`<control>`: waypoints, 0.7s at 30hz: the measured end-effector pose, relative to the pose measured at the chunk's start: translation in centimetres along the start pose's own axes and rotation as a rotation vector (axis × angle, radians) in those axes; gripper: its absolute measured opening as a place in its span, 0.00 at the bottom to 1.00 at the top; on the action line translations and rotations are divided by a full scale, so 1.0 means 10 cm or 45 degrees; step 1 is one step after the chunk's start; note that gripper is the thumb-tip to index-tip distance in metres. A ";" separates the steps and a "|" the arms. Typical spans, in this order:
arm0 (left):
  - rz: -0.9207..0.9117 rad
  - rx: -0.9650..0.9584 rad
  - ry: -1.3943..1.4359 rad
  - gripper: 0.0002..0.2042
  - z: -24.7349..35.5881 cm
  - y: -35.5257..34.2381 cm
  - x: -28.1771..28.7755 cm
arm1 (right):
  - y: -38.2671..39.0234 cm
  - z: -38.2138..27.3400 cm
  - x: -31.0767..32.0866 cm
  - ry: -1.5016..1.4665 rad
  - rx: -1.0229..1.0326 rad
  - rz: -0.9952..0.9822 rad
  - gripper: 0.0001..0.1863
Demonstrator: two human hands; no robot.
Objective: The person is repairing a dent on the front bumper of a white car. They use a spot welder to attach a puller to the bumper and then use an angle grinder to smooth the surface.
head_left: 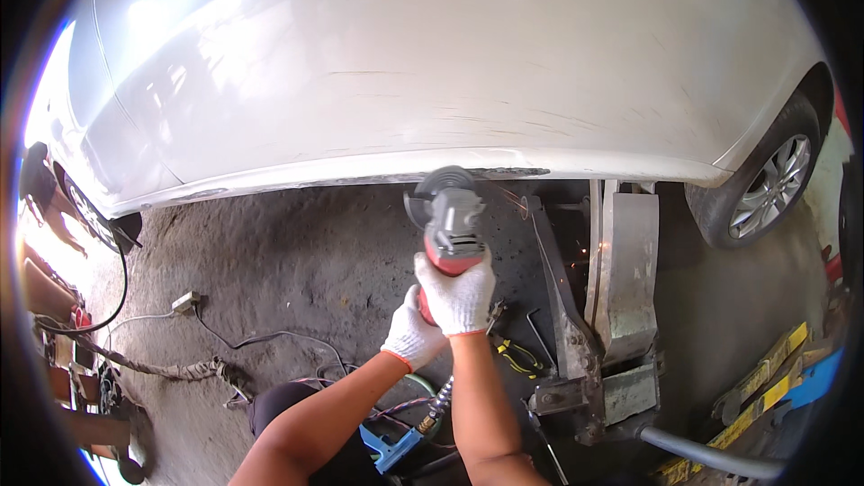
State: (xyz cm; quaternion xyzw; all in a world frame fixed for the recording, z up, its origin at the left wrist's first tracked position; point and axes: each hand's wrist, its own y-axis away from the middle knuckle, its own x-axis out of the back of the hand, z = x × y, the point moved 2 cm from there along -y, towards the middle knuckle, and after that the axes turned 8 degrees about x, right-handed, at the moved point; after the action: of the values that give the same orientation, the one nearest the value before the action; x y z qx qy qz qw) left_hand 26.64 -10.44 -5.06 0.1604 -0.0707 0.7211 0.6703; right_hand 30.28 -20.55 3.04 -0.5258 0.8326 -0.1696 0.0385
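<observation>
Both my hands wear white knitted gloves and are wrapped round a red and grey angle grinder (455,227). My right hand (461,297) grips its body behind the grey head. Lower and to the left, my left hand (412,335) holds the rear of the handle, its fingers partly hidden. The grinder's disc (445,182) meets the scraped, darkened lower sill (378,177) of a white car (432,54). Sparks (524,205) fly off to the right of the disc. Scratches run along the door panel above.
A metal lift arm (630,270) stands under the sill at right, near a wheel (769,184). Yellow-black pliers (519,357), a hex key (541,337) and a blue tool (391,448) lie by my forearms. A cable with a white connector (185,302) crosses the floor at left.
</observation>
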 end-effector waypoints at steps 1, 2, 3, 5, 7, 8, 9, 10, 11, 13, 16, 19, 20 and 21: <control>0.025 -0.032 -0.067 0.42 0.00 0.00 0.09 | 0.03 0.01 -0.08 -0.002 0.124 -0.004 0.35; 0.017 -0.061 0.079 0.41 -0.16 -0.05 0.09 | 0.05 0.03 -0.14 0.036 0.144 -0.047 0.36; 0.035 -0.028 0.014 0.41 -0.11 -0.02 0.16 | 0.07 0.02 -0.18 0.010 0.146 -0.044 0.36; 0.061 0.008 -0.120 0.40 -0.01 0.00 0.26 | 0.09 0.03 -0.23 -0.098 0.095 -0.017 0.34; 0.052 0.032 -0.201 0.39 0.12 0.01 0.32 | 0.07 0.13 -0.25 -0.236 0.026 0.019 0.31; 0.056 0.007 -0.269 0.39 0.12 -0.02 0.35 | 0.05 0.17 -0.27 -0.194 0.114 0.039 0.31; 0.110 0.015 -0.250 0.39 0.05 -0.03 0.38 | 0.09 0.13 -0.34 -0.238 0.100 0.005 0.31; 0.163 0.021 -0.232 0.38 -0.02 -0.03 0.43 | 0.13 0.09 -0.42 -0.283 0.085 -0.028 0.32; 0.239 0.059 -0.204 0.36 -0.08 0.01 0.51 | 0.20 0.11 -0.52 -0.190 0.069 -0.093 0.33; 0.229 -0.009 -0.220 0.33 -0.04 0.00 0.62 | 0.22 0.15 -0.62 -0.271 0.125 -0.077 0.30; 0.148 0.020 -0.430 0.31 0.23 -0.04 0.68 | 0.16 0.22 -0.59 -0.705 -0.060 -0.006 0.21; 0.214 -0.008 -0.440 0.32 0.10 -0.04 0.73 | 0.18 0.35 -0.70 -0.807 -0.072 0.014 0.19; 0.254 -0.015 -0.408 0.32 0.05 -0.04 0.77 | 0.22 0.31 -0.77 -0.795 -0.052 -0.012 0.20; 0.232 0.055 -0.432 0.32 0.05 -0.04 0.80 | 0.21 0.33 -0.81 -0.689 0.088 -0.099 0.24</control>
State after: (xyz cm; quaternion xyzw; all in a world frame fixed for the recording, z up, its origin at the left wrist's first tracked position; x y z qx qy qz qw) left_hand 26.74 -2.99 -2.05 0.2870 -0.1816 0.7427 0.5770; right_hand 32.91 -13.29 -1.62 -0.5821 0.7649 -0.0525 0.2709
